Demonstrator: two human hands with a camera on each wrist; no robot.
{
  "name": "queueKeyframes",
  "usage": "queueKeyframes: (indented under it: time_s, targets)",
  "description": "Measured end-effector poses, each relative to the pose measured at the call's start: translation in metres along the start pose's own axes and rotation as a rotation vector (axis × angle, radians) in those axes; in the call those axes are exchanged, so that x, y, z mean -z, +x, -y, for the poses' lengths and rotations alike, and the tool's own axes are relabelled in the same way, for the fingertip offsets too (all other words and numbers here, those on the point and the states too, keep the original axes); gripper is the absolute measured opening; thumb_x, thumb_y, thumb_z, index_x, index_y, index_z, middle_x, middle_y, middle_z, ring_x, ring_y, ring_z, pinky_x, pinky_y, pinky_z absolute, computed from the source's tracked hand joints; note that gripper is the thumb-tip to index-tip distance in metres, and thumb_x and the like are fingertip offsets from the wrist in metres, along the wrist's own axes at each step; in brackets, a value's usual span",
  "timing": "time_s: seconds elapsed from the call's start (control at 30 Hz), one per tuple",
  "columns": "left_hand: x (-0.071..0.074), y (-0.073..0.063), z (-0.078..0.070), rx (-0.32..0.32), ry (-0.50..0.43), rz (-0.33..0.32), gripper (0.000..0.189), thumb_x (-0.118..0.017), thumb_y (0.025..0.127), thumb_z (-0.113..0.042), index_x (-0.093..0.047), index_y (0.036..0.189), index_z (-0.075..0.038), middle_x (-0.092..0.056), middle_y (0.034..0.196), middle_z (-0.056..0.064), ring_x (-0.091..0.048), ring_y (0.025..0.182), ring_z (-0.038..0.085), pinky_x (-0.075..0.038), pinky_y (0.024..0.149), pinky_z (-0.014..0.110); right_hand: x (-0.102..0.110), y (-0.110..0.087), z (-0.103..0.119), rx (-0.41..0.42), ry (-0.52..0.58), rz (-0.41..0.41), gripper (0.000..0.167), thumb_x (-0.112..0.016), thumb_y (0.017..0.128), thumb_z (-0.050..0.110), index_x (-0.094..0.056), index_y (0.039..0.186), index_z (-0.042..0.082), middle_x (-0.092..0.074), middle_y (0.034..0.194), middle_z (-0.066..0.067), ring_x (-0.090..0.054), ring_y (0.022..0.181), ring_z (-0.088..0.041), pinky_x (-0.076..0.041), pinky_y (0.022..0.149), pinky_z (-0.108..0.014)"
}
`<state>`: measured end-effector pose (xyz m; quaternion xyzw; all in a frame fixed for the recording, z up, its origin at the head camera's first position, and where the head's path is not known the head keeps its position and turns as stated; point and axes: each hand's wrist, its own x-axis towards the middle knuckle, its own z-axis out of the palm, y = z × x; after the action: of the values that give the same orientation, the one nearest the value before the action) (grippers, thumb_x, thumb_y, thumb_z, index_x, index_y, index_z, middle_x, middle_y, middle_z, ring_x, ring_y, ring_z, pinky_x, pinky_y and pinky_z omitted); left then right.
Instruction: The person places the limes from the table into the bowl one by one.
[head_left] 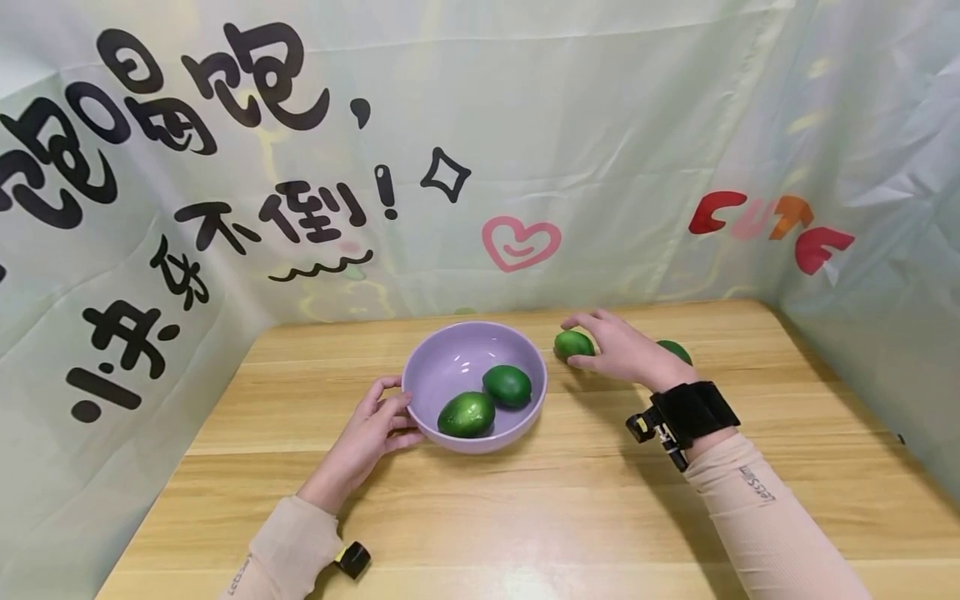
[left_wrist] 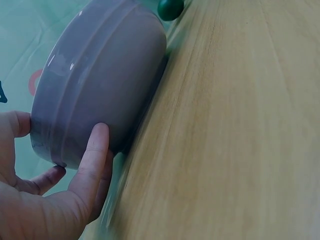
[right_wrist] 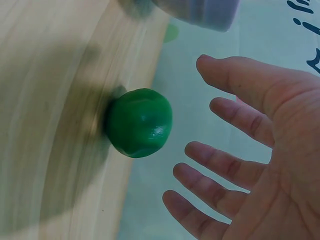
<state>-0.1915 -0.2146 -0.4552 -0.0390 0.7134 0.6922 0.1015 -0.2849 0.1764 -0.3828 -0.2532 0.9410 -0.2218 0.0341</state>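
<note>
In front of me, a round purple bowl, glossy inside, stands open side up near the far edge of the wooden worktop, a little left of its middle. Inside, a mottled, shiny green fruit lies on its side toward the part of the rim nearest me — just beside a darker, smoother fruit, which sits right and slightly farther back. To the bowl's right, apart from it, a bright green fruit rests near the far edge. A fourth fruit — partly hidden from me — lies toward the far right corner.

Wooden table: purple bowl, two green fruits.
</note>
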Motion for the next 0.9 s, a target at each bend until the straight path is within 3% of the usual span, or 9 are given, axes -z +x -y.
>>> queueKeyframes:
  time_s: [0.5, 0.9]
  targets:
    - [0.001, 0.002, 0.001, -0.006, -0.002, 0.0, 0.039, -0.051, 0.114, -0.025, -0.042, 0.151, -0.015, -0.059, 0.135, 0.024, -0.073, 0.104, 0.024, -0.067, 0.094, 0.041, -0.012, 0.008, -0.007, -0.007, -0.002, 0.016, 0.054, -0.076, 0.102, 0.022, -0.056, 0.149, 0.005, -0.049, 0.151, -0.033, -0.053, 0.138, -0.049, -0.052, 0.111, -0.066]
    - [0.001, 0.002, 0.002, -0.006, -0.005, 0.01, 0.04, -0.051, 0.114, -0.026, -0.042, 0.151, -0.015, -0.059, 0.136, 0.024, -0.072, 0.105, 0.024, -0.067, 0.094, 0.04, -0.016, 0.01, -0.013, -0.031, -0.007, 0.032, 0.058, -0.077, 0.101, 0.023, -0.054, 0.151, 0.007, -0.046, 0.153, -0.033, -0.049, 0.14, -0.051, -0.051, 0.111, -0.068]
